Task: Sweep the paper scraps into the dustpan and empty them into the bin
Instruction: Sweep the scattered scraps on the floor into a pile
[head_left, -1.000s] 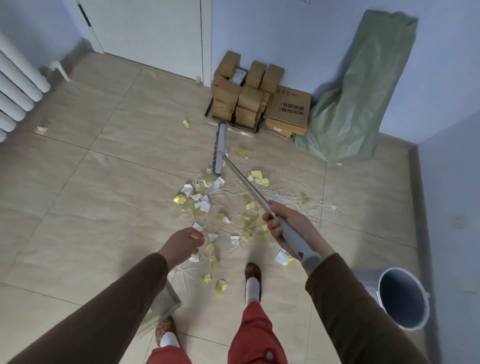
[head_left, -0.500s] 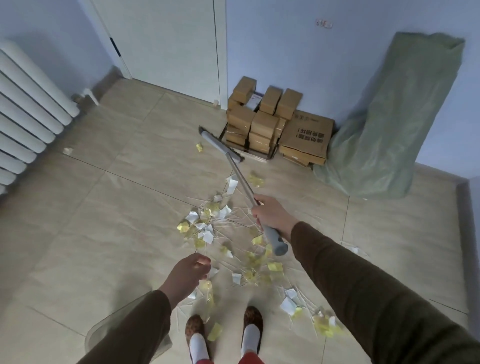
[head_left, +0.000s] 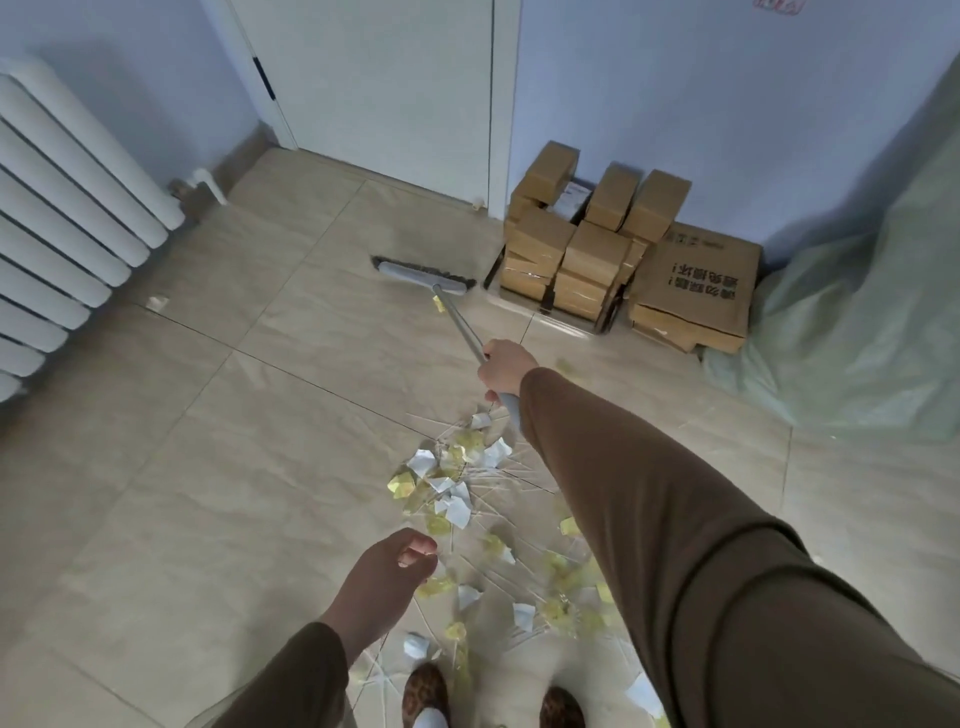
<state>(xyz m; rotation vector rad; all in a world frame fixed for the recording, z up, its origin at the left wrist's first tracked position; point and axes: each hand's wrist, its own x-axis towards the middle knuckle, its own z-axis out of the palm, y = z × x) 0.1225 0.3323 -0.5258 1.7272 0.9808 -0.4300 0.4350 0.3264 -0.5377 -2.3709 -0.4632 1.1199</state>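
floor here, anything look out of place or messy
Yes: yellow and white paper scraps and thin sticks lie strewn across the tiles near the feet, and one stray scrap sits apart by the radiator.

Cardboard box (head_left: 696, 286): dark printed characters on top face, seen upside down, not legible. Wall sticker (head_left: 777, 6): red marking, unreadable

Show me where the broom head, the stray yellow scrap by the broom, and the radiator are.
broom head (head_left: 421, 278): head view, middle of the grey bar above the bristles.
yellow scrap (head_left: 439, 305): head view, centre of the scrap beside the handle.
radiator (head_left: 78, 208): head view, on one white fin.
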